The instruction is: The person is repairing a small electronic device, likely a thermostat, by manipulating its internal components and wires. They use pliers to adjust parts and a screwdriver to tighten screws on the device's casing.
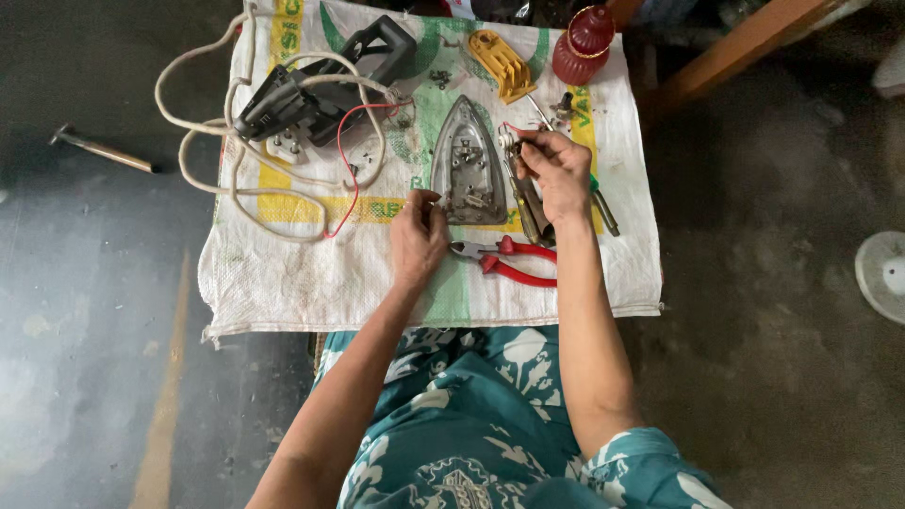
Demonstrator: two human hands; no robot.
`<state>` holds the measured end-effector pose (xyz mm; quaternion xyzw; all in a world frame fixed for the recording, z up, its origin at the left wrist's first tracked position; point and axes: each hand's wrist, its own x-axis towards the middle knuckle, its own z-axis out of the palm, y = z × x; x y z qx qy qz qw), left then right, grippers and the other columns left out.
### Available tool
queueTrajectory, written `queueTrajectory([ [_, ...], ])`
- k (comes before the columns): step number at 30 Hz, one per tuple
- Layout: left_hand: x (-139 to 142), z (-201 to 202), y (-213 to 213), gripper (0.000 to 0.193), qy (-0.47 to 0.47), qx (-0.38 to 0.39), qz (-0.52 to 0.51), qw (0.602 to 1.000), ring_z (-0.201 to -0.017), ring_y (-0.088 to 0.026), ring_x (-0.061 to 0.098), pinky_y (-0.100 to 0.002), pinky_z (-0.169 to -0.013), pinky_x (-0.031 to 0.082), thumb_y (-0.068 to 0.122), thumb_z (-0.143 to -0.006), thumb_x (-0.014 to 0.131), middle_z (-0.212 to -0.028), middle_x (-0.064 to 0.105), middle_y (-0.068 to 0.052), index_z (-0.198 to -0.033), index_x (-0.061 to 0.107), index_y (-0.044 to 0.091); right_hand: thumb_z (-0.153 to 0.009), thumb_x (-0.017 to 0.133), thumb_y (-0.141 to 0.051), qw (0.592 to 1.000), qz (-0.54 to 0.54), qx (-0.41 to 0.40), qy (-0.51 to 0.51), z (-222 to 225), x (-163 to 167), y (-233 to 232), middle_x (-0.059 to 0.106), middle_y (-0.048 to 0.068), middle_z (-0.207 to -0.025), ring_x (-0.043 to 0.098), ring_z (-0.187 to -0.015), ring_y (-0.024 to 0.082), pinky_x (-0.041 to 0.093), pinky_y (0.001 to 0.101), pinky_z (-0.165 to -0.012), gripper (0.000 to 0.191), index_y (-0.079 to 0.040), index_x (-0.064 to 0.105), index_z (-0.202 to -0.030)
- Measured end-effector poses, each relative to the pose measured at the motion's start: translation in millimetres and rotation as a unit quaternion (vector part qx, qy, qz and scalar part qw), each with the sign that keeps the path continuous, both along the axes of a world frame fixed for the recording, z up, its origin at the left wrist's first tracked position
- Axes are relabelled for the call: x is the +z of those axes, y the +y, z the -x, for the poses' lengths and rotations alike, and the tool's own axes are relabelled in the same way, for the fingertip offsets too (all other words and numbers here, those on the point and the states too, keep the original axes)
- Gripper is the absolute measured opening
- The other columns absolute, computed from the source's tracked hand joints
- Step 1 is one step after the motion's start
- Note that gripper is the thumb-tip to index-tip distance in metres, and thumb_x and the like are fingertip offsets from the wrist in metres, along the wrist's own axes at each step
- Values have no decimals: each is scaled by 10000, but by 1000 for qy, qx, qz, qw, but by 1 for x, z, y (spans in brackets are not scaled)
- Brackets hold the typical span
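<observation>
Closest to the camera is the person's lap in a teal floral dress (pixel 471 434), both forearms reaching out over a white woven sack (pixel 311 283) spread as a work mat. Just past the lap, red-handled pliers (pixel 504 259) lie flat on the sack, between the two wrists.

The left hand (pixel 418 236) sits at the near-left corner of the iron soleplate (pixel 467 165), fingers curled in and pinching at the plate's back edge. Something small might be in that pinch, but I honestly can't tell from here. The right hand (pixel 556 174) is on the other side of the plate, fingers closed around a small metal part (pixel 511 141) near its right edge, with a red wire (pixel 351 170) end showing right there. A couple of dark metal tools (pixel 530 212) lie under and beside that hand.

The soleplate itself lies flat in the middle of the sack, inner side up, pointed tip aiming away.

Further out on the left is the black iron housing (pixel 311 90) with the handle, tangled in a cream cord (pixel 203 155) that loops off the sack. Past the plate there's a yellow plastic piece (pixel 501 64), some loose screws (pixel 439 77), and a red plastic cap (pixel 583 42) at the far edge. Way off left on the dark floor (pixel 94 311) lies a hammer (pixel 99 148).
</observation>
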<state>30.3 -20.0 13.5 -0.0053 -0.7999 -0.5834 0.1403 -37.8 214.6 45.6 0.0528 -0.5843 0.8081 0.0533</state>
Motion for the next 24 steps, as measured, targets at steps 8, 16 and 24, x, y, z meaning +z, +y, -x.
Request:
queueTrajectory([
  [8,-23,2,-8,182,-64,-107,-276,953,-697,-99,594,-254,-594,489,33,-986,596,-891,698,-72,-1151,660,-8,-976,709,20,995,-72,37,61,-32,9,-13,747,81,-1032,657,-805,111,561,255,-748,214,58,693,-1186],
  [16,-1,8,10,330,-176,-227,-458,841,-778,-234,760,-334,-681,637,204,-1046,551,-940,757,-194,-1202,645,-70,-992,723,-19,977,-185,60,90,-56,30,-15,748,72,-1087,654,-901,77,528,217,-802,258,52,682,-1236],
  [24,13,6,16,216,-218,-293,-521,772,-891,-319,774,-429,-790,666,106,-1022,676,-1036,738,-195,-1110,652,-89,-996,700,-16,957,-217,151,118,-76,71,-15,720,117,-1222,700,-1088,145,584,284,-978,381,54,606,-1359],
])
